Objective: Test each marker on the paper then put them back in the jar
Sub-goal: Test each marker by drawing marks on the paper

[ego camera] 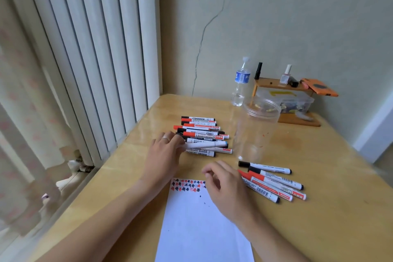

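A pile of several red and black whiteboard markers (202,132) lies on the wooden table. My left hand (163,153) pinches a blurred white marker (206,144) at the near edge of that pile. A second group of several markers (274,183) lies to the right of the white paper (200,225), which carries rows of red and black test marks along its top edge. My right hand (225,185) hovers over the paper's top right corner, fingers loosely curled, holding nothing. The clear plastic jar (257,130) stands upright and looks empty, between the two groups.
A water bottle (241,83) stands behind the jar. A small wooden shelf (282,85) with nail polish, an orange object and a clear box sits against the wall. White vertical blinds (85,53) run along the table's left edge.
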A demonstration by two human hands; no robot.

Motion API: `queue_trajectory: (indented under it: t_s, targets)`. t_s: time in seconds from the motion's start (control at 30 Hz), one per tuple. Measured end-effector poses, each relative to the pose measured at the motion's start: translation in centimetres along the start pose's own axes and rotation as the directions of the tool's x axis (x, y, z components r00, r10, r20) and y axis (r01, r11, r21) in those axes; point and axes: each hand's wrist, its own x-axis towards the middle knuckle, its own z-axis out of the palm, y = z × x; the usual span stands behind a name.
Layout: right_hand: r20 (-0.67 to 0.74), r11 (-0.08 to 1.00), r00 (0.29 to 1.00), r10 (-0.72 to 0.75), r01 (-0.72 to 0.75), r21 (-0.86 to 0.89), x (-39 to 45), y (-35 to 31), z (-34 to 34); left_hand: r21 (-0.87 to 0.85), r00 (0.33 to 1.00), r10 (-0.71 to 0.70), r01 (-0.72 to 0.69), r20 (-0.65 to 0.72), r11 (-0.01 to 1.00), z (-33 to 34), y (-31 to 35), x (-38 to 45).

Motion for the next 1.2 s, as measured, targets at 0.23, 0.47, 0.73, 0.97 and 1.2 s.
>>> queue_trajectory:
  t_s: [0.23, 0.47, 0.73, 0.97, 1.2]
  targets:
    - [-0.153, 0.912, 0.956, -0.251, 0.181, -0.368, 0.4, -1.4, 0.0, -0.223, 0.965, 0.209, -0.17, 0.161, 0.96, -2.3, 2.3, -4.2]
    - [-0.005, 0.916, 0.983, -0.186, 0.172, -0.363, -0.6, -0.6, 0.9, -0.368, 0.919, 0.248, -0.127, 0.305, 0.921, -2.0, 2.5, -5.1]
    - [-0.009, 0.898, 0.985, -0.174, 0.155, -0.411, -0.7, -1.0, 1.0, -0.376, 0.942, 0.213, -0.104, 0.261, 0.921, -2.0, 2.7, -5.1]
    - [-0.044, 0.815, 0.972, -0.23, 0.168, -0.555, -0.6, -1.2, 1.4, -0.302, 0.955, 0.223, -0.158, 0.194, 0.94, -2.1, 2.8, -5.0]
    - [-0.024, 0.793, 0.977, -0.21, 0.156, -0.589, -0.7, -1.4, 1.2, -0.265, 0.949, 0.242, -0.185, 0.2, 0.946, -2.2, 2.8, -5.0]
